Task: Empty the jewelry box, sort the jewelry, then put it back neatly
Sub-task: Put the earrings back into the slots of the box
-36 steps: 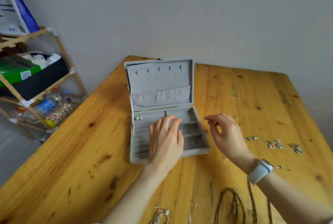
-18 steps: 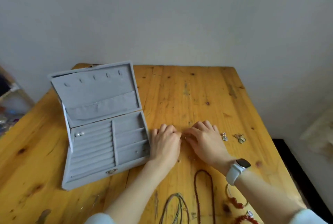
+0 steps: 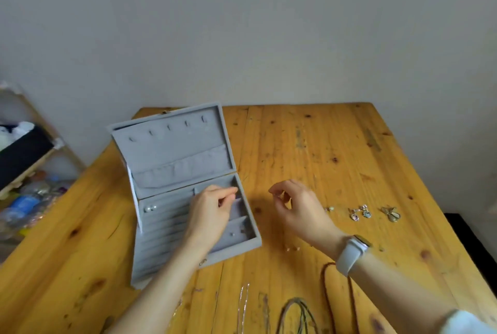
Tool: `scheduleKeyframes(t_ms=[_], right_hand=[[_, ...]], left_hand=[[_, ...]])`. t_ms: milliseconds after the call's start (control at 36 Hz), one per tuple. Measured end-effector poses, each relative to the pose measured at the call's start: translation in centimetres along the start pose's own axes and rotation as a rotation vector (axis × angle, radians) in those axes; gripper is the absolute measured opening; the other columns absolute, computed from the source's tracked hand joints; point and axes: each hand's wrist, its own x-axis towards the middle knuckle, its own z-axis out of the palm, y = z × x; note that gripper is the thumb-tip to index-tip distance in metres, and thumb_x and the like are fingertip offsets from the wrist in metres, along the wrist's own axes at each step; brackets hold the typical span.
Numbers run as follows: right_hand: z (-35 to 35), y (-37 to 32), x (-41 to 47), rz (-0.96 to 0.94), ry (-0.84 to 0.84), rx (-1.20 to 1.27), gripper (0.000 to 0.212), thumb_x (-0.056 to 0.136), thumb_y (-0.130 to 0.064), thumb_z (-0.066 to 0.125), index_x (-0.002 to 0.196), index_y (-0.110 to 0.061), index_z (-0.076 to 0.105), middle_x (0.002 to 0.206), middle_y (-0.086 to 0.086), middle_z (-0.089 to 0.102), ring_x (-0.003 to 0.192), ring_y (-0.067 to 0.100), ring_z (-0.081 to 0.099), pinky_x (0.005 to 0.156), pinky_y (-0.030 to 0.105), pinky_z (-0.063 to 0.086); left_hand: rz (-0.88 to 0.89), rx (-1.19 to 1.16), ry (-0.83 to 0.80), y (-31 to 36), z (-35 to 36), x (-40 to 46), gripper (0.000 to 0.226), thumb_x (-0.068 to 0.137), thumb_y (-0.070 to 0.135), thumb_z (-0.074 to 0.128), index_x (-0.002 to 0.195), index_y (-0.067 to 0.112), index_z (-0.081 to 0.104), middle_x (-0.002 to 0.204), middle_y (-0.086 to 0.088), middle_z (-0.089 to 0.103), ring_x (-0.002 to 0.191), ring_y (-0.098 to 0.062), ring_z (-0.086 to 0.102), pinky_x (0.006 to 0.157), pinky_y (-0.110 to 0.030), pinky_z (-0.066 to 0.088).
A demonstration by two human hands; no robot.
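The grey velvet jewelry box [image 3: 172, 255] stands open on the wooden table, its lid [image 3: 172, 145] upright. A pair of pearl earrings [image 3: 150, 208] sits in the ring rolls at the left, and a tiny stud [image 3: 231, 233] lies in the front right compartment. My left hand [image 3: 209, 215] hovers over the right compartments, fingertips pinched on a small piece of jewelry too small to identify. My right hand [image 3: 298, 207] is held above the table just right of the box, thumb and forefinger pinching another tiny piece.
Several earrings lie in a row at the right: a small one [image 3: 330, 208], a silver pair [image 3: 360, 212], a bow-shaped pair [image 3: 391, 214]. Necklaces lie near the front edge: a silver chain [image 3: 243, 304], grey cords [image 3: 298, 315], a dark red cord [image 3: 338, 293]. A wooden shelf [image 3: 29, 156] stands left.
Both hands lifted from the table right of the box, each with a tiny piece. My left hand moved over the box's right compartments; my right hand rose and hovers beside it.
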Motion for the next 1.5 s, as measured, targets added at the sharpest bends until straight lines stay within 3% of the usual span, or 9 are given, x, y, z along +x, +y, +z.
scheduleKeyframes(t_ms=[83, 167, 361, 528, 917, 1083, 1250, 1361, 1500], right_hand=[[2.2, -2.2, 1.0, -0.034, -0.021, 0.042, 0.02, 0.088, -0.01, 0.052, 0.105, -0.012, 0.061, 0.099, 0.0, 0.058, 0.088, 0.011, 0.05, 0.077, 0.014, 0.035], [4.4, -3.9, 1.9, -0.043, -0.006, 0.096, 0.02, 0.085, -0.004, 0.054, 0.102, -0.008, 0.063, 0.098, 0.007, 0.062, 0.091, 0.02, 0.056, 0.077, 0.012, 0.033], [7.2, -5.7, 2.8, -0.021, -0.008, 0.122, 0.022, 0.086, -0.007, 0.053, 0.107, -0.01, 0.062, 0.102, 0.006, 0.062, 0.097, 0.019, 0.056, 0.081, 0.018, 0.04], [7.2, -5.4, 2.7, -0.009, -0.01, 0.075, 0.022, 0.087, -0.008, 0.052, 0.108, -0.009, 0.061, 0.104, 0.006, 0.061, 0.1, 0.019, 0.054, 0.082, 0.02, 0.039], [7.1, -5.4, 2.4, -0.033, -0.019, 0.054, 0.023, 0.089, -0.01, 0.052, 0.11, -0.012, 0.06, 0.103, 0.001, 0.059, 0.099, 0.013, 0.052, 0.082, 0.017, 0.039], [7.3, -5.1, 2.3, -0.041, -0.026, 0.043, 0.024, 0.09, -0.01, 0.051, 0.112, -0.012, 0.059, 0.105, 0.0, 0.06, 0.101, 0.011, 0.051, 0.083, 0.014, 0.036], [7.5, -5.1, 2.4, -0.02, -0.018, 0.087, 0.027, 0.09, -0.012, 0.052, 0.116, -0.014, 0.057, 0.106, 0.001, 0.06, 0.096, 0.009, 0.052, 0.082, 0.013, 0.037], [7.4, -5.8, 3.1, -0.028, -0.02, 0.129, 0.028, 0.089, -0.008, 0.053, 0.117, -0.01, 0.057, 0.106, 0.003, 0.063, 0.089, 0.006, 0.053, 0.079, 0.013, 0.041], [8.6, -7.2, 4.7, -0.075, -0.034, 0.125, 0.023, 0.089, -0.006, 0.053, 0.11, -0.005, 0.062, 0.103, 0.007, 0.066, 0.092, 0.017, 0.06, 0.073, 0.008, 0.036]], left_hand=[[-0.113, -0.03, 0.032, -2.3, -2.5, 0.1, 0.02, 0.084, 0.003, 0.062, 0.103, 0.004, 0.069, 0.094, -0.009, 0.07, 0.088, -0.017, 0.064, 0.076, -0.017, 0.04], [-0.178, 0.01, 0.069, -4.5, -4.8, 0.2, 0.009, 0.08, 0.004, 0.067, 0.088, 0.004, 0.069, 0.079, -0.008, 0.069, 0.08, -0.022, 0.065, 0.071, -0.022, 0.043], [-0.1, 0.288, -0.045, -8.2, -7.9, 1.1, 0.016, 0.088, 0.007, 0.058, 0.095, 0.007, 0.072, 0.102, -0.008, 0.07, 0.103, -0.023, 0.061, 0.085, -0.023, 0.039], [-0.014, 0.425, -0.146, -8.4, -7.1, 2.5, 0.02, 0.091, 0.011, 0.05, 0.094, 0.015, 0.07, 0.102, -0.006, 0.066, 0.1, -0.028, 0.058, 0.081, -0.04, 0.048], [0.01, 0.458, -0.24, -8.1, -6.8, 3.1, 0.022, 0.093, 0.008, 0.044, 0.098, 0.012, 0.066, 0.103, -0.006, 0.063, 0.103, -0.023, 0.049, 0.085, -0.034, 0.041], [-0.027, 0.409, -0.144, -7.6, -5.7, 3.0, 0.01, 0.09, 0.018, 0.055, 0.098, 0.011, 0.059, 0.095, -0.006, 0.067, 0.099, -0.024, 0.051, 0.078, -0.038, 0.044], [0.037, 0.435, 0.023, -8.2, -5.0, 2.0, 0.015, 0.088, 0.019, 0.059, 0.097, 0.01, 0.067, 0.098, -0.007, 0.061, 0.099, -0.023, 0.052, 0.078, -0.036, 0.044], [0.109, 0.434, 0.07, -8.8, -4.6, 1.4, 0.012, 0.083, 0.01, 0.065, 0.093, 0.006, 0.072, 0.086, -0.01, 0.067, 0.086, -0.031, 0.058, 0.069, -0.039, 0.049], [0.139, 0.451, 0.126, -9.2, -4.5, 0.4, 0.023, 0.077, 0.007, 0.071, 0.101, 0.007, 0.07, 0.083, -0.007, 0.067, 0.081, -0.03, 0.059, 0.065, -0.041, 0.053]])
